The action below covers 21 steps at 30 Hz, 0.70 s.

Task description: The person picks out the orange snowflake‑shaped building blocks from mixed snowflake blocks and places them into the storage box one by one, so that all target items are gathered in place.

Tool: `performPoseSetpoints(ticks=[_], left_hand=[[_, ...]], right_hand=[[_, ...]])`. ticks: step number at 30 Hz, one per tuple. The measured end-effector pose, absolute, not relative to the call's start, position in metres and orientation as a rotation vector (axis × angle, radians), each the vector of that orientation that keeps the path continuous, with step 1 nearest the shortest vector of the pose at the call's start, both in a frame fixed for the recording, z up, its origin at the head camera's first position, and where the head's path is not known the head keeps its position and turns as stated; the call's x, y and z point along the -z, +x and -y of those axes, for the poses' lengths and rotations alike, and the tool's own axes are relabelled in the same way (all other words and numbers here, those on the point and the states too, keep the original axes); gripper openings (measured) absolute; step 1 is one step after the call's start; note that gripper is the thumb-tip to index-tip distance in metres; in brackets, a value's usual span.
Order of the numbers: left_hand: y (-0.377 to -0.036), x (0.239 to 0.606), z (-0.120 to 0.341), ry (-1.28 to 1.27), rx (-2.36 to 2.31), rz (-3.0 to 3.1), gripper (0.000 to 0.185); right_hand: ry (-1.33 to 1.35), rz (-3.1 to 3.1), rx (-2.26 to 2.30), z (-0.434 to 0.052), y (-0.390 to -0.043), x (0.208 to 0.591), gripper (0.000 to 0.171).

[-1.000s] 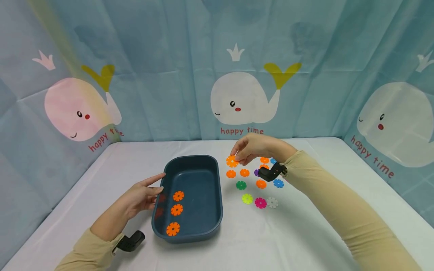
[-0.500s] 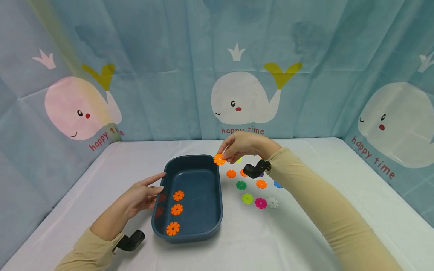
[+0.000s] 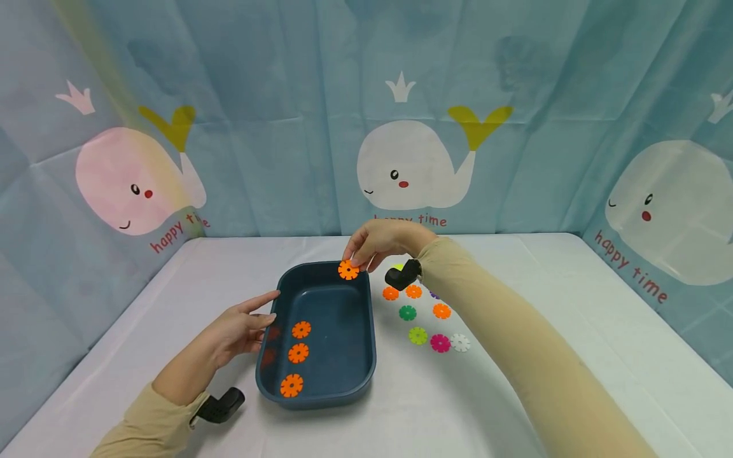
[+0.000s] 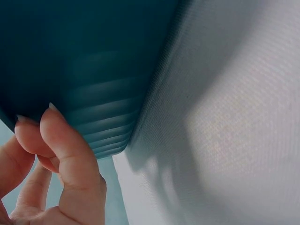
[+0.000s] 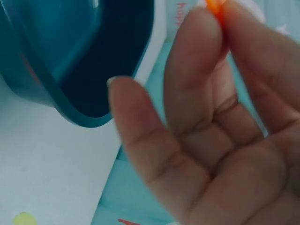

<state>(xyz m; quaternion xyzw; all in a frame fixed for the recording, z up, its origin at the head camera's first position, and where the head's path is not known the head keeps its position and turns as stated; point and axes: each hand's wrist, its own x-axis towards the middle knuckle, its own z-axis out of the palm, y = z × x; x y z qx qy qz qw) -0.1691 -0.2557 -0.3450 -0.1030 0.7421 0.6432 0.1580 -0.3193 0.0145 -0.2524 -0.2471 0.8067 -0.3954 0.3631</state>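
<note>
My right hand (image 3: 366, 251) pinches an orange snowflake disc (image 3: 347, 270) above the far rim of the dark blue tub (image 3: 366, 343); in the right wrist view only the disc's orange edge (image 5: 214, 7) shows between the fingertips. Three orange discs (image 3: 298, 353) lie in a row inside the tub by its left wall. My left hand (image 3: 240, 331) rests with straight fingers against the tub's left outer wall (image 4: 93, 70).
Loose discs lie on the white tablecloth to the right of the tub: orange (image 3: 441, 311), green (image 3: 407, 313), yellow-green (image 3: 418, 336), magenta (image 3: 439, 343), white (image 3: 460, 343). A whale-print curtain stands behind and at both sides.
My right hand has carried the orange disc leftward from the group of loose discs to above the tub's far rim. The left hand has stayed against the tub.
</note>
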Motion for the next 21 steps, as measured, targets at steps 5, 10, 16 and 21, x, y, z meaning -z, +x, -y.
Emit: performPoseSetpoints(ticks=[5,10,16,21], left_hand=[[-0.169,0.344,0.257,-0.287,-1.858,-2.095,0.063],[-0.169,0.342,0.256,-0.316,-1.856,-2.089,0.063],[-0.169,0.341,0.255,-0.335,-1.859,-2.089,0.062],[-0.169,0.341,0.254,-0.338,-1.862,-2.089,0.061]], right_hand=[[-0.769,-2.052,0.948,0.004,-0.327,0.258,0.019],[-0.880,-2.031,0.898,0.023,-0.332,0.267,0.020],[-0.967,-2.023,0.837,0.042,-0.332,0.279,0.019],[-1.034,-2.045,0.773,0.056,-0.332,0.288,0.018]])
